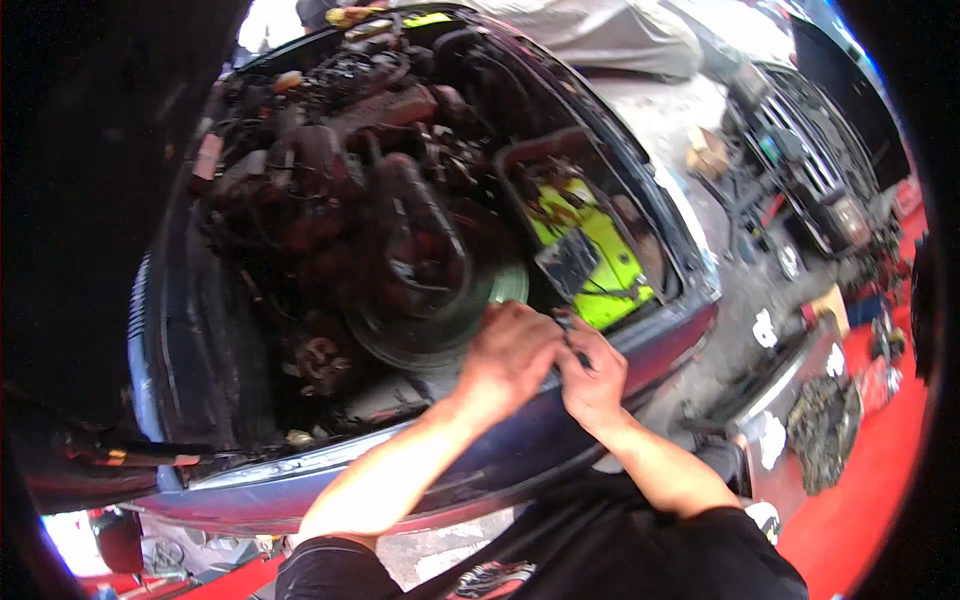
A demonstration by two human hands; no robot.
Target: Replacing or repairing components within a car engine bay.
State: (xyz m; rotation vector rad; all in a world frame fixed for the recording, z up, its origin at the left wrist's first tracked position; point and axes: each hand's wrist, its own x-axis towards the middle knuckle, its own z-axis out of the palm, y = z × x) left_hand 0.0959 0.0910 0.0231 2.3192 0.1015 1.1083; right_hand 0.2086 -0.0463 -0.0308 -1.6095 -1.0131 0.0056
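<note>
My left hand (508, 352) and my right hand (596, 378) are close together over the near side of a car's open engine bay (215, 360). Between them a small dark slender piece (566, 322) shows, too blurred to name. The right fingers are closed round it. My left fingers are bent and closed beside it; what they grip is hidden. Just beyond the left hand lies a large round dark part (400, 345) with a rounded duct (425, 225) on top. A bright yellow-green sheet (612, 268) sits past the right hand, with a dark square piece (568, 262) on it.
The car's painted edge (520, 430) runs between my body and the bay. Engine parts (385, 110) crowd the far side. At right, car parts with a grille (800, 150), a dark panel (800, 400) and a crumpled dark bundle (822, 430) lie near the red floor (850, 500).
</note>
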